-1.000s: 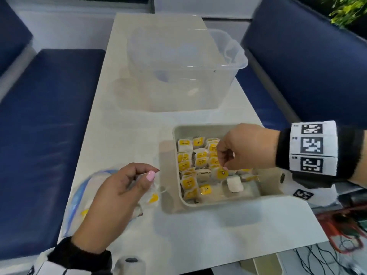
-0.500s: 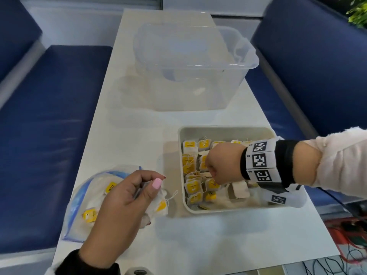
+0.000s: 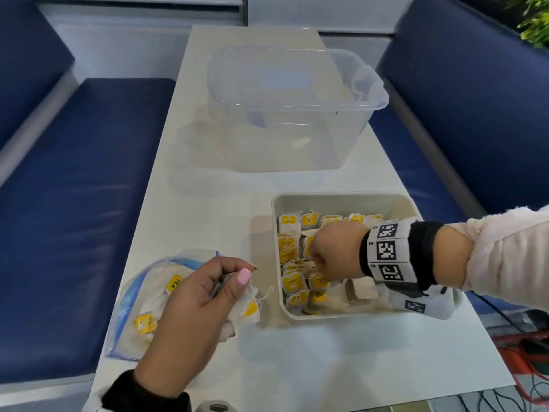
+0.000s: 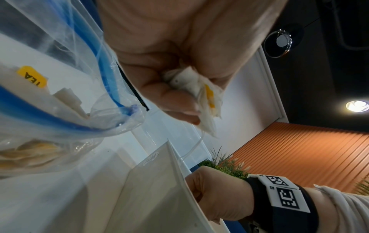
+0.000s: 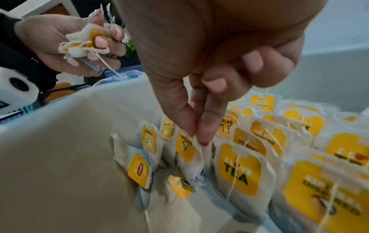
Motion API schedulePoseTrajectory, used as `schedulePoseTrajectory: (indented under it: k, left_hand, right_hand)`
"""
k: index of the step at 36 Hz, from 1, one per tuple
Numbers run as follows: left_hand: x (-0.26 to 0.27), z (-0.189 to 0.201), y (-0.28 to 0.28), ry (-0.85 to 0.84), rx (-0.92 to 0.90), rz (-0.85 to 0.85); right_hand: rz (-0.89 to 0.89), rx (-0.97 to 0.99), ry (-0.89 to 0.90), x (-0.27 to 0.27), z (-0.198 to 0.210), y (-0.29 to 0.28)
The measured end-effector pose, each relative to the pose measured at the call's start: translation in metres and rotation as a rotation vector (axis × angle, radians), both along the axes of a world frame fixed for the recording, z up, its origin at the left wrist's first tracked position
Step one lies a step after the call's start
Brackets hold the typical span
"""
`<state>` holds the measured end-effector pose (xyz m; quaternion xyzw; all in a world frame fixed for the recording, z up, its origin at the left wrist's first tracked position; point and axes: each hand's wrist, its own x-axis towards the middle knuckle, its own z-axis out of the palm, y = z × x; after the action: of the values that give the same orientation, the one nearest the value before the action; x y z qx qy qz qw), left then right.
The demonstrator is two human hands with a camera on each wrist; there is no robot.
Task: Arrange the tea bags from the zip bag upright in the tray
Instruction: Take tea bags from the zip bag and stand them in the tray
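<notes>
The right hand (image 5: 201,110) was down inside the tray (image 3: 341,199), its thumb and forefinger pinching the top edge of one tea bag (image 5: 189,151) and setting it upright at the end of a row near the tray wall. So the step in hand was seating a bag among the standing tea bags (image 3: 292,254) already ranked just under and beyond that hand. A few tags beneath it lay tipped over, not yet straight.

The left hand (image 3: 196,304) was clenched round a small bunch of loose tea bags (image 4: 201,94), strings dangling, held just above the open zip bag (image 3: 139,295), which lay on the tabletop (image 3: 326,367) under that hand and held more bags.

Next, as I judge it, the right hand must let go without toppling the neighbours, then take a bag from the left hand's bunch.

The yellow tags near the right fingertips read "I LOVE TEA" and "RELAX"; one in the zip bag reads "TEA". Other print is too blurred to read.
</notes>
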<state>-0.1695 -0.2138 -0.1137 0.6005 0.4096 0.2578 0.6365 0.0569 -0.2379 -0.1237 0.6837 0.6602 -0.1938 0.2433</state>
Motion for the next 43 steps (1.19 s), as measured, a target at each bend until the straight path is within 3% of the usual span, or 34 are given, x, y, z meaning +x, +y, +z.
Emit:
schedulePoseTrajectory:
  k: [10,17,23,30,36,43]
  left_hand:
    - [0.003,-0.001,0.0,-0.034,-0.002,0.0]
    - [0.011,0.006,0.008,-0.195,-0.18,0.053]
    - [0.015,0.015,0.016,-0.317,-0.257,0.071]
    - [0.016,0.017,0.016,-0.406,-0.214,0.042]
    - [0.014,0.014,0.015,-0.454,-0.199,0.02]
    - [0.009,0.014,0.014,-0.478,-0.205,0.057]
  right_hand:
    - [0.006,-0.014,-0.006,-0.003,0.005,-0.001]
    - [-0.045,0.132,0.086,-0.001,0.047,-0.001]
    - [-0.124,0.403,0.397,-0.016,0.092,0.0]
    - [-0.347,0.38,0.837,-0.042,0.091,-0.001]
    - [-0.406,0.387,0.951,-0.053,0.083,0.002]
    - [-0.429,0.398,0.92,-0.049,0.093,0.007]
